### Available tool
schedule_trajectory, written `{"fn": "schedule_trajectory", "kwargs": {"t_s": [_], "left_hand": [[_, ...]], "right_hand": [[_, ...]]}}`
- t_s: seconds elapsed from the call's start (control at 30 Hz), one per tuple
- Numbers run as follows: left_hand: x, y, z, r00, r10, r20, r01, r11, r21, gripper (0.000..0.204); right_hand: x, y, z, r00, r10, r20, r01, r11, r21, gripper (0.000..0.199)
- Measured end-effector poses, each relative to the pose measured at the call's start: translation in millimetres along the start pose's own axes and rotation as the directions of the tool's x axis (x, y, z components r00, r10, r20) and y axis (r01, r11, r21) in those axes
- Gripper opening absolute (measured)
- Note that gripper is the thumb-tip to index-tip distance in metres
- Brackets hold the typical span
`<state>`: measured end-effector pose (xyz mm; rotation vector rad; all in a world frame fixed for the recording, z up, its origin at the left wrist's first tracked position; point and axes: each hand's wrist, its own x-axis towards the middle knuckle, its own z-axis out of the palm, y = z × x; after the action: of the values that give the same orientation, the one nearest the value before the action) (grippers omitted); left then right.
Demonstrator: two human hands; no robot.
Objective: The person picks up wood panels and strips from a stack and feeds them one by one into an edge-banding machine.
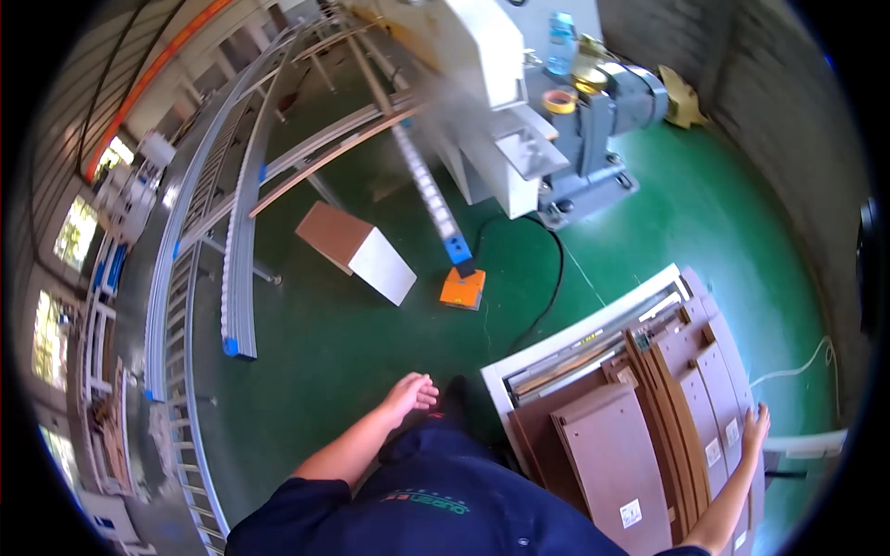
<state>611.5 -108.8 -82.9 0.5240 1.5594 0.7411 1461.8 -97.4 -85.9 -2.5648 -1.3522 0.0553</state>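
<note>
Right hand (755, 428) is laid flat, ungripping, on the panels (649, 417) (long axis running away); left hand (409, 394) hangs loose, empty

A single fisheye view looks steeply down from the person's head, with the dark blue shirt (436, 505) at the lower edge; it faces forward over the green floor (324, 343) towards the white machine (491, 93) farther off. The brown panel stack (640, 435) lies close at lower right; straight edges bend near the dark rim.
</note>
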Motion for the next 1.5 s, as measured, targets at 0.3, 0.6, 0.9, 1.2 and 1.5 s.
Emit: {"fn": "schedule_trajectory", "kwargs": {"t_s": [0.3, 0.6, 0.9, 1.2, 1.5], "left_hand": [[195, 187, -151, 0.892, 0.290, -0.346, -0.450, 0.635, -0.628, 0.108], [408, 402, -265, 0.777, 0.401, -0.486, -0.602, 0.247, -0.759, 0.109], [418, 439, -311, 0.757, 0.364, -0.542, -0.648, 0.320, -0.691, 0.044], [339, 355, -344, 0.447, 0.812, -0.375, -0.889, 0.359, -0.285, 0.033], [136, 335, -107, 0.700, 0.675, -0.235, -0.700, 0.582, -0.413, 0.056]], "right_hand": [[-65, -155, -48, 0.982, -0.114, -0.148, 0.145, 0.966, 0.216, 0.040], [-169, -274, -24, 0.999, 0.046, -0.025, -0.032, 0.918, 0.394, 0.035], [-207, -495, -23, 0.970, 0.160, 0.184, -0.241, 0.748, 0.618, 0.033], [-181, -607, 1, 0.979, -0.180, 0.100, 0.114, 0.879, 0.463, 0.045], [-232, -651, -71, 0.847, -0.480, -0.228, 0.531, 0.767, 0.359, 0.051]]}}
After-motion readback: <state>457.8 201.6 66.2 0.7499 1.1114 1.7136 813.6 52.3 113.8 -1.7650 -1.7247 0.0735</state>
